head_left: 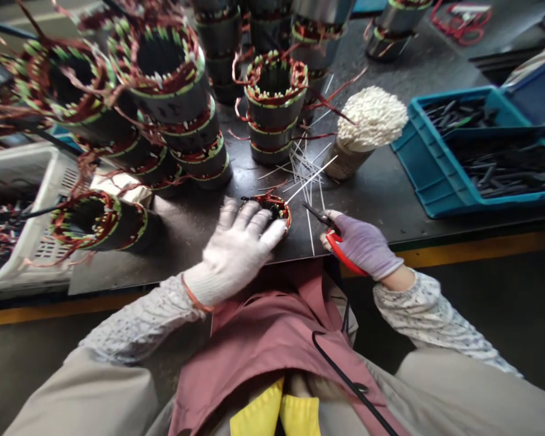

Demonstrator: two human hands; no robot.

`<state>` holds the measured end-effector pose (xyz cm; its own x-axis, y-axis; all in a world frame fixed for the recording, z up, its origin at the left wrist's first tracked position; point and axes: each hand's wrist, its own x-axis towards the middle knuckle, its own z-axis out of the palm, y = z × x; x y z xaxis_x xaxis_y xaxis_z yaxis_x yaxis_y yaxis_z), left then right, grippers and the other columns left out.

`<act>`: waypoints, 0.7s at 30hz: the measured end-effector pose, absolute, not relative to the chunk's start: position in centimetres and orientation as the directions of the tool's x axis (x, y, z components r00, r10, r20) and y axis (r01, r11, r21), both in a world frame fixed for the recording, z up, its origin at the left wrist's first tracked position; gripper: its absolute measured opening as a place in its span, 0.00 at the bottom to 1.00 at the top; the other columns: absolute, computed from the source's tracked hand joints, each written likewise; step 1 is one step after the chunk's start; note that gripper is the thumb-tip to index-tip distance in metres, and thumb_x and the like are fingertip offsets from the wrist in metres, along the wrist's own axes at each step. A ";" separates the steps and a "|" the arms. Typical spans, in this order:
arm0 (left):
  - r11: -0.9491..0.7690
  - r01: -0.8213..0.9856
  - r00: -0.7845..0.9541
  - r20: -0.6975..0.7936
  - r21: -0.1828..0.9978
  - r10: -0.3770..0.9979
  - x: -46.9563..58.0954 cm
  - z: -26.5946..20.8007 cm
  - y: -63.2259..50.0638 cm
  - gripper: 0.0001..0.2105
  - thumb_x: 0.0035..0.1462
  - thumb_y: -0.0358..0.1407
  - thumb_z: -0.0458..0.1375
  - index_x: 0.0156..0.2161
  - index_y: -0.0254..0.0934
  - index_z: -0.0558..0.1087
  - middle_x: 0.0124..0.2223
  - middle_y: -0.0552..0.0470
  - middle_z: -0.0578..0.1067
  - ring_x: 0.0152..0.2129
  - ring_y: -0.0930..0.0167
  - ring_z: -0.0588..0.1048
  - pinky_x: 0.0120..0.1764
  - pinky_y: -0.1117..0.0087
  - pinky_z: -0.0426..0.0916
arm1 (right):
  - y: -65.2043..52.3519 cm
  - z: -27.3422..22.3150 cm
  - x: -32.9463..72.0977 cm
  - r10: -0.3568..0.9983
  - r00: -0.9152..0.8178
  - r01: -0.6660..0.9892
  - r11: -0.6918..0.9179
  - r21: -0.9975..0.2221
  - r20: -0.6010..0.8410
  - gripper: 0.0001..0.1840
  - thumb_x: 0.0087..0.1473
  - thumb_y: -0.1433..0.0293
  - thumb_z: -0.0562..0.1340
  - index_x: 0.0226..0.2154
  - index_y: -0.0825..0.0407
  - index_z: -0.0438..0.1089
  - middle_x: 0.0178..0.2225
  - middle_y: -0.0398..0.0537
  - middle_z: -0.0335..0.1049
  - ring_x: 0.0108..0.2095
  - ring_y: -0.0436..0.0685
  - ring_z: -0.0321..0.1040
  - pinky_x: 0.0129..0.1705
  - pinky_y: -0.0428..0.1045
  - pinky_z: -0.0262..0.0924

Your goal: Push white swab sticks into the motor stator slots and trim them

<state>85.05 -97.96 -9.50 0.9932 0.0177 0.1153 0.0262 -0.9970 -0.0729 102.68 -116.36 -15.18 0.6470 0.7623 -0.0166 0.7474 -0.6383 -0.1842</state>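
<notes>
My left hand (pixel 236 245), in a white knitted glove, lies over a small motor stator (pixel 279 209) at the table's front edge. Its fingers are spread, with the thumb at the rim, and they hide much of the stator. A white cord or stick (pixel 311 180) slants up to the right from the stator's rim. Just to the right, my right hand (pixel 361 242) in a purple glove is closed around red-handled pliers (pixel 340 245). Their dark, narrow jaws point left toward the stator, apart from it. Several thin white strips (pixel 302 166) lie scattered behind.
Stators with copper windings stand stacked at the left (pixel 172 109) and centre (pixel 275 112); one lies on its side (pixel 104 221). A bundle of white strips (pixel 372 118) stands right of centre. A blue bin (pixel 418 163) holds dark pieces. A white crate (pixel 40 200) is far left.
</notes>
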 end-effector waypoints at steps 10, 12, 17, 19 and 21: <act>-0.990 0.072 0.997 0.030 -0.121 0.069 88.7 -14.1 -99.7 0.23 0.64 0.33 0.51 0.64 0.36 0.61 0.37 0.44 0.77 0.31 0.64 0.78 0.35 0.65 0.71 | -112.3 -13.8 103.5 0.821 0.538 0.782 -0.571 -0.251 -0.189 0.30 0.53 0.67 0.61 0.59 0.54 0.65 0.50 0.57 0.74 0.46 0.63 0.74 0.46 0.51 0.65; -0.992 0.069 0.997 0.043 -0.105 0.065 88.4 -13.9 -99.6 0.23 0.64 0.33 0.51 0.64 0.38 0.61 0.36 0.45 0.77 0.30 0.65 0.78 0.34 0.66 0.71 | -112.4 -13.9 103.7 0.834 0.518 0.787 -0.552 -0.276 -0.189 0.30 0.52 0.67 0.61 0.58 0.55 0.66 0.46 0.57 0.76 0.42 0.61 0.75 0.43 0.49 0.65; -0.988 0.152 0.988 -0.011 0.000 0.152 88.7 -13.4 -99.9 0.26 0.63 0.33 0.52 0.66 0.42 0.59 0.38 0.45 0.78 0.32 0.61 0.79 0.34 0.63 0.72 | -112.6 -14.4 103.9 0.865 0.485 0.778 -0.495 -0.388 -0.132 0.21 0.50 0.67 0.59 0.46 0.55 0.74 0.33 0.52 0.78 0.30 0.57 0.74 0.34 0.47 0.63; -0.967 0.209 0.978 -0.035 0.147 0.206 88.5 -12.9 -99.2 0.29 0.61 0.35 0.55 0.67 0.42 0.56 0.42 0.45 0.79 0.36 0.60 0.79 0.38 0.61 0.73 | -113.2 -14.4 103.4 0.841 0.537 0.749 -0.509 -0.424 -0.061 0.21 0.49 0.65 0.57 0.44 0.54 0.75 0.29 0.51 0.77 0.27 0.56 0.72 0.30 0.47 0.62; -0.873 0.246 0.964 -0.010 0.422 0.267 87.2 -11.7 -97.7 0.32 0.58 0.36 0.58 0.67 0.41 0.56 0.49 0.46 0.78 0.43 0.62 0.78 0.45 0.63 0.72 | -114.5 -14.5 103.0 0.795 0.606 0.709 -0.533 -0.463 0.013 0.24 0.48 0.61 0.56 0.44 0.55 0.74 0.24 0.50 0.75 0.22 0.55 0.69 0.26 0.47 0.60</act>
<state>87.23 -97.75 -11.66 0.9638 0.2666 -0.0102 0.2458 -0.8725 0.4222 102.97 -114.45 -14.47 0.6060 0.7953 0.0129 0.7088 -0.5326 -0.4625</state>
